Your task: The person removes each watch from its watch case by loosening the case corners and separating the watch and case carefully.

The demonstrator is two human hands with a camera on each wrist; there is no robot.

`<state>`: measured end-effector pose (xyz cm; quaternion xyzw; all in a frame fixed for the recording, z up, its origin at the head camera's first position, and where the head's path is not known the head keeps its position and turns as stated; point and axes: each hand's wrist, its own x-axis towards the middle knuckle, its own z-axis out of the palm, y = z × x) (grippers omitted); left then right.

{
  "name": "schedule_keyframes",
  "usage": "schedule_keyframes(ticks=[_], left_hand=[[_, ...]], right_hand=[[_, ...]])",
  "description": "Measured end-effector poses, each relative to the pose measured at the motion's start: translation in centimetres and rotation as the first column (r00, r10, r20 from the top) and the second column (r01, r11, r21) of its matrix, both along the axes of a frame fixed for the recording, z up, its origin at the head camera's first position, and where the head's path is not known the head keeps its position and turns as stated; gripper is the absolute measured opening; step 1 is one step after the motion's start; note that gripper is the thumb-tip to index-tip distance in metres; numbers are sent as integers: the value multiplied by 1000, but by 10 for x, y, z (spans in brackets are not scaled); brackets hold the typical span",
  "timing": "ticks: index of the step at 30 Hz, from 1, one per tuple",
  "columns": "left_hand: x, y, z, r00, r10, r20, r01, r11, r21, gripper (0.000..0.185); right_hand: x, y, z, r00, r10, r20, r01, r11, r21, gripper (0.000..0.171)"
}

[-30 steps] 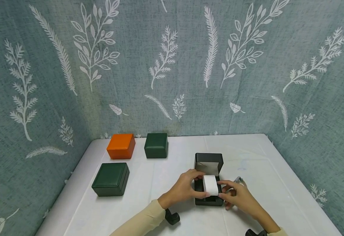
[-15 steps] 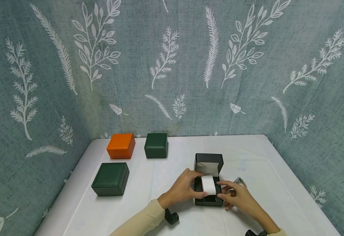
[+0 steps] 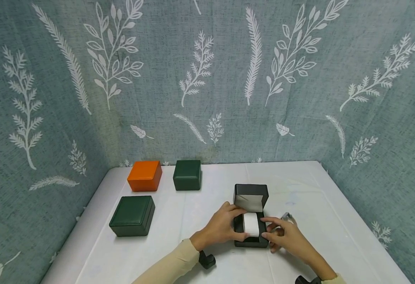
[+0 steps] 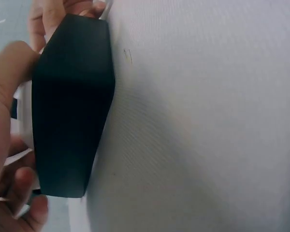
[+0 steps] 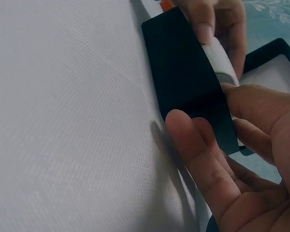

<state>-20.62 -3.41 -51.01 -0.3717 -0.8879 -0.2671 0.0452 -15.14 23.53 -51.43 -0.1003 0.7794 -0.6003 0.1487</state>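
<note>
Cushion point(image 3: 251, 225) is white and is in the middle of the open black box point(image 3: 250, 244), with a dark gap at nine o'clock and another at three; whether it rests on the bottom, I cannot tell. The lid point(image 3: 251, 189) stands raised at twelve o'clock. At nine o'clock, the left hand point(image 3: 223, 223) pinches the cushion, thumb at the six o'clock end and fingers at the twelve o'clock end. At four o'clock, the right hand point(image 3: 285, 236) holds the box by its rim, thumb and fingers bent; how hard they press, I cannot tell. In my judgement, good work here needs equal pressure on both ends, so that the cushion does not tilt. The right hand should only steady the box, without squeezing the wall inward, and should avoid the silvery thing point(image 3: 286, 216) just behind it, at three o'clock.
</note>
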Motion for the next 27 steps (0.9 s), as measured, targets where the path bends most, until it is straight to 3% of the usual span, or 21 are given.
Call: schedule_keyframes(ticks=[10,17,22,27], left_hand=[[2,-4,2,999,-9,46,11,999,-40,74],[1,-6,-1,998,-40,47,42,998,-41,66],[0,-14,-4,995,-60,85,54,996,64,59],[-5,-27,-6,986,-58,154,23,975,219,53]], right_hand=[[1,0,-2,1000,9,-3,-9,1000,-12,62],[1,0,-3,1000,1,-7,-1,1000,-8,61],[2,-2,-4,1000,-28,-5,28,1000,-1,65],[3,-4,-5,998,-67,-19,68,997,27,75]])
